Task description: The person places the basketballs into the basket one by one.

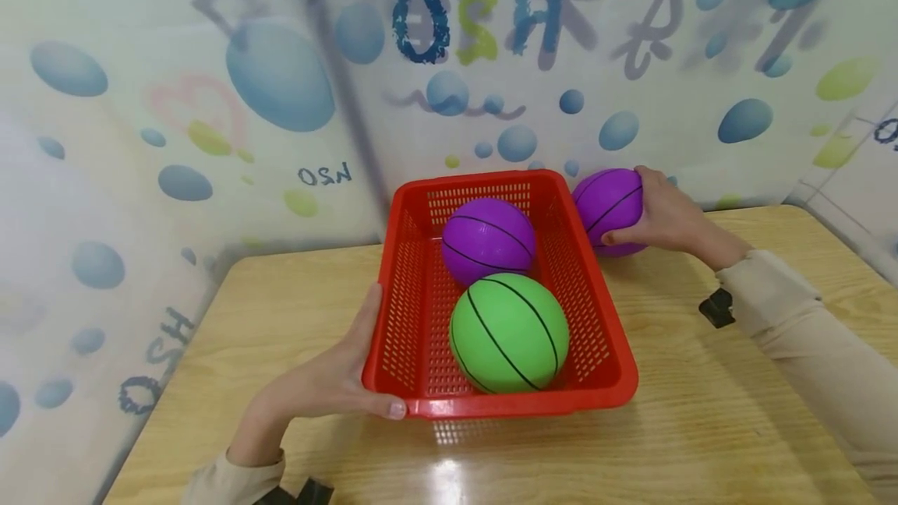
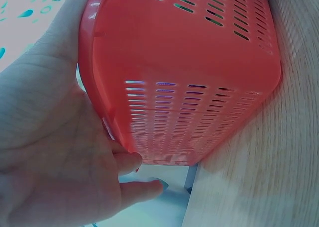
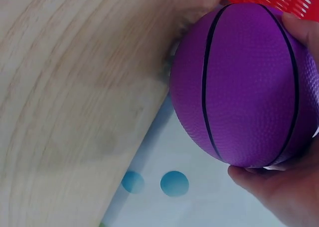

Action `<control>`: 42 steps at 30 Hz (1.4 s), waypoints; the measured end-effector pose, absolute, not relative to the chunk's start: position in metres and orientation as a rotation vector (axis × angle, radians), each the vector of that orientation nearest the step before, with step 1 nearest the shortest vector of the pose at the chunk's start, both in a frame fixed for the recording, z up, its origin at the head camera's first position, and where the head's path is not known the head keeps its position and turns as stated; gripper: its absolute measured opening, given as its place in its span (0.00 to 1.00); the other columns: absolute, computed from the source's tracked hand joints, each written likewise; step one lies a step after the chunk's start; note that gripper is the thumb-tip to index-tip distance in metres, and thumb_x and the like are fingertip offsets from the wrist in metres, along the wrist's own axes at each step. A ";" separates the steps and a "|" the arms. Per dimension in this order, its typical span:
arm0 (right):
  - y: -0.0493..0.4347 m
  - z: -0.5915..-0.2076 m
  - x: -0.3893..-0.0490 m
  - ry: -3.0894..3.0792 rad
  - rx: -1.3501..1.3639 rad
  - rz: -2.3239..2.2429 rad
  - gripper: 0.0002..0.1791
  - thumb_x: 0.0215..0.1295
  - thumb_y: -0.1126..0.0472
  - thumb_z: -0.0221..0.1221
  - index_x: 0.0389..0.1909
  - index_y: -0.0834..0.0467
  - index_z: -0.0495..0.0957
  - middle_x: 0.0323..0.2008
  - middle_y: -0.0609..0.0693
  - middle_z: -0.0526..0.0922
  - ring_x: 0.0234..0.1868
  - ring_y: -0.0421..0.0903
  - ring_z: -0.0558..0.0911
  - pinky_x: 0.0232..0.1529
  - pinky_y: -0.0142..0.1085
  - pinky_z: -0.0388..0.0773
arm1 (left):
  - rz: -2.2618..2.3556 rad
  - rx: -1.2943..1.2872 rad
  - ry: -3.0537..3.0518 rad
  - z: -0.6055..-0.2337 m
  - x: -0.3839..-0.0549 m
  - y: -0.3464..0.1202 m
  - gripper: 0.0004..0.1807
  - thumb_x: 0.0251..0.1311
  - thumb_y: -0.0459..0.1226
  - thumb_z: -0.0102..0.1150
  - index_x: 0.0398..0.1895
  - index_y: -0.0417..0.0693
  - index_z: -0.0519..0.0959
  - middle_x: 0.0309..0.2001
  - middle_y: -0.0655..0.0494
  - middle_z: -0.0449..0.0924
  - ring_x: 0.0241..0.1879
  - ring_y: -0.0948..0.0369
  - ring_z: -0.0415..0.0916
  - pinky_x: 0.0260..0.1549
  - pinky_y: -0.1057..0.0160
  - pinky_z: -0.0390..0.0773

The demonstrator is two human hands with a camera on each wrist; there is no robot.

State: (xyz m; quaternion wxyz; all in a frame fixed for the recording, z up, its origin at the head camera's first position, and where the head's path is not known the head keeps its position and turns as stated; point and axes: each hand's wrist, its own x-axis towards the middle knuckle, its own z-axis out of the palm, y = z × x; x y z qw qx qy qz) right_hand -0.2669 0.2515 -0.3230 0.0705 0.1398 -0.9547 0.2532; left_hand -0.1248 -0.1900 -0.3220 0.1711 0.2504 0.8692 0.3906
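A red plastic basket (image 1: 526, 405) with slotted walls stands on the table, holding a purple ball (image 1: 489, 240) and, nearer the front, a green ball (image 1: 509, 333). My left hand (image 1: 330, 376) grips its front left corner, thumb on the front rim and fingers along the left side; in the left wrist view, the palm lies against the rim. Just outside the basket's far right side, my right hand (image 1: 666, 213) holds a second purple ball (image 3: 249, 87) with black seams, thumb and fingers spread around it. Part of that ball is hidden behind the hand.
The wooden table (image 1: 295, 294) reaches back to a white wall sheet (image 1: 449, 139) printed with blue and green drops and letters. Dark straps (image 1: 717, 308) sit at both sleeves.
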 end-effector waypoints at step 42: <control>0.201 -0.250 -0.269 -2.643 0.485 1.016 0.56 0.33 0.44 0.68 0.61 0.59 0.48 0.52 0.59 0.62 0.47 0.56 0.67 0.40 0.54 0.68 | 1.126 0.720 2.459 -0.322 -0.125 -0.189 0.68 0.32 0.50 0.69 0.63 0.57 0.21 0.64 0.58 0.19 0.62 0.57 0.33 0.55 0.52 0.51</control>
